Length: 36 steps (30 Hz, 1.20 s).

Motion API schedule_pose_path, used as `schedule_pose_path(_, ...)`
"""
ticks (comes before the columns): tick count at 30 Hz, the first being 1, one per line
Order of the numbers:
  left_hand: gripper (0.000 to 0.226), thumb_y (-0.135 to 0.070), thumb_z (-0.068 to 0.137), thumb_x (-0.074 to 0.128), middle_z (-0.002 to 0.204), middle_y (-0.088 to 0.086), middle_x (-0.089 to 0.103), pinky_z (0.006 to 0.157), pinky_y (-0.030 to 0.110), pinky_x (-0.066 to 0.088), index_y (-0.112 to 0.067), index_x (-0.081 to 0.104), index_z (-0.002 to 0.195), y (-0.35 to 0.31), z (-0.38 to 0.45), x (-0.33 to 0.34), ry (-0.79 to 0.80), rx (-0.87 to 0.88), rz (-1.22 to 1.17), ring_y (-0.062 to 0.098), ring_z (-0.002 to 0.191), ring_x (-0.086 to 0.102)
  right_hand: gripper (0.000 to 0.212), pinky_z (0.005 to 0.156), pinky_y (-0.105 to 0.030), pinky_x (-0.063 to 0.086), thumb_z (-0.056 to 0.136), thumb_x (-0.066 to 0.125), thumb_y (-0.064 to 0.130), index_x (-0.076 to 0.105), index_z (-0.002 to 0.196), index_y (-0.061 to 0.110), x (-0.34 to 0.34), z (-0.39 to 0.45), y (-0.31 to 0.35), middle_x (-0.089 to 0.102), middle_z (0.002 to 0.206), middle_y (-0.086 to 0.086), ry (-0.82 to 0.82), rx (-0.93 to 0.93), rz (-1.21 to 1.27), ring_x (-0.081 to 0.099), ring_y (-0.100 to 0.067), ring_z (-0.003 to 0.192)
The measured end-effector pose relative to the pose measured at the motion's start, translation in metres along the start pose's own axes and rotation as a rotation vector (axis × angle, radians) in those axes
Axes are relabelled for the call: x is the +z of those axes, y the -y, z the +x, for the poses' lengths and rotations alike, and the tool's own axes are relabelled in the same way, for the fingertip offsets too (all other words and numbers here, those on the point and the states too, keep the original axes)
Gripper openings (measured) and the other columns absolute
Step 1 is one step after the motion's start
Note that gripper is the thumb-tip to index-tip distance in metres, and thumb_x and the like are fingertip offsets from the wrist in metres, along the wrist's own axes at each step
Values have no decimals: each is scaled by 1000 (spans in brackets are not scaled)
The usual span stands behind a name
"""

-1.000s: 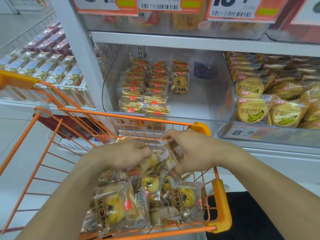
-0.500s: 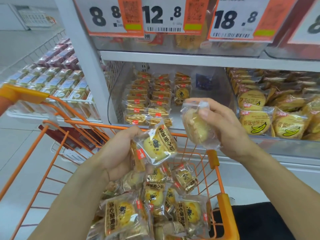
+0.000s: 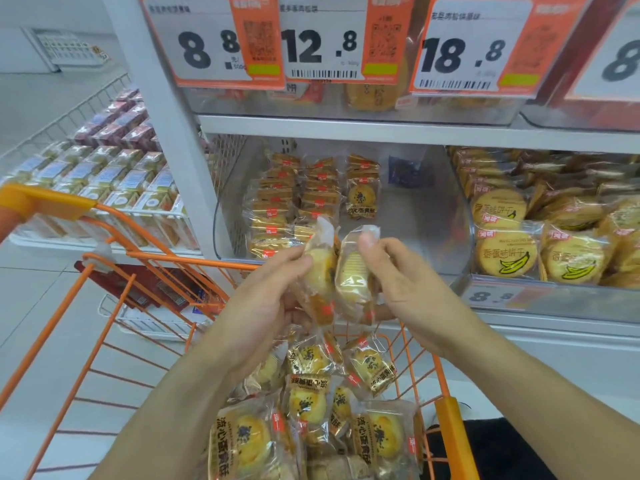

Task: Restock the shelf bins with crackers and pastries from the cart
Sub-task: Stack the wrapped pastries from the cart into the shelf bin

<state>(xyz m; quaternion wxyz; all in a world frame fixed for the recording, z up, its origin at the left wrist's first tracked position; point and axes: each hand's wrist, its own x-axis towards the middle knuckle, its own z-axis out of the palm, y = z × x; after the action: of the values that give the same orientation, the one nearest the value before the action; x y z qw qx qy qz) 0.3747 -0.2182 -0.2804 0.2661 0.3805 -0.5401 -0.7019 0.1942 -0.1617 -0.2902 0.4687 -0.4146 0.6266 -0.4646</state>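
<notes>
Two pastries were held above cart, before bin: one grasped in left hand, one in right hand. Slippery wrappers pinched loosely; drop judged possible during reach.

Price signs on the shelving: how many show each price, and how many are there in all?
8.8 sign, plus lower 8.8 sign: 2
12.8 sign: 1
18.8 sign: 1
cut-off sign, right edge, price unreadable: 1
Total: 5
</notes>
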Motion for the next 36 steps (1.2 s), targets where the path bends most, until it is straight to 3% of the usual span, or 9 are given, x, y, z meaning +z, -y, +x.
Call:
schedule_pose_path(2,45,-57,92,48,107,9,71,70,34,46,-29,67,122,0,-1,3,51,22,94,18,85,61,91,81,-64,55,54,57,96,60,108,22,1,0,-2,65,74,9,4,15,3,64,-22,74)
schedule_pose_path(4,68,-75,80,57,126,-5,67,92,38,48,-40,52,138,4,-3,2,82,42,220,12,110,63,96,84,-55,59,50,58,97,58,111,22,2,-1,-3,69,83,9,-18,8,4,72,-17,82)
schedule_pose_path(8,116,-70,46,86,128,-23,60,102,29,48,-51,23,141,11,-7,5,-4,95,440,-3,116,59,89,76,-38,62,56,63,81,54,112,12,5,-3,-2,70,95,-2,-67,-2,79,72,-17,86)
schedule_pose_path(11,99,-57,46,89,111,-30,62,85,14,49,-50,29,125,10,-11,16,-96,158,502,-10,103,62,96,77,-41,63,54,68,77,54,116,5,10,-3,-2,73,104,-17,-95,26,162,74,-27,88)
schedule_pose_path(17,61,-18,71,86,100,-16,70,77,22,56,-31,52,120,5,-9,15,-151,248,392,3,91,69,112,81,-50,61,48,69,89,58,124,8,12,-3,1,73,112,-16,64,152,231,75,-29,94)
schedule_pose_path(21,55,-39,68,86,90,-16,70,73,24,52,-30,56,113,2,-5,1,-197,156,305,5,82,67,84,73,-46,63,61,76,58,52,127,13,-9,-5,16,62,125,-8,134,123,94,74,-16,95)
schedule_pose_path(25,33,-33,69,73,69,-12,59,56,15,44,-23,63,99,-7,-5,-9,-47,135,321,13,66,63,91,85,-39,61,57,92,33,47,136,37,-32,-2,19,58,127,11,192,-88,-212,69,-11,103)
schedule_pose_path(31,45,-49,70,71,110,22,66,79,59,49,-34,72,112,-15,-8,-17,260,22,493,41,94,65,101,107,-35,47,69,93,33,33,149,46,-36,-1,8,54,139,18,614,-57,-444,54,0,126)
schedule_pose_path(36,64,-62,59,78,80,12,73,56,39,52,-21,72,108,-11,-1,-13,-62,-42,351,32,64,66,77,103,-42,51,77,87,33,45,141,30,-20,2,2,64,131,10,500,-60,-292,64,-11,119)
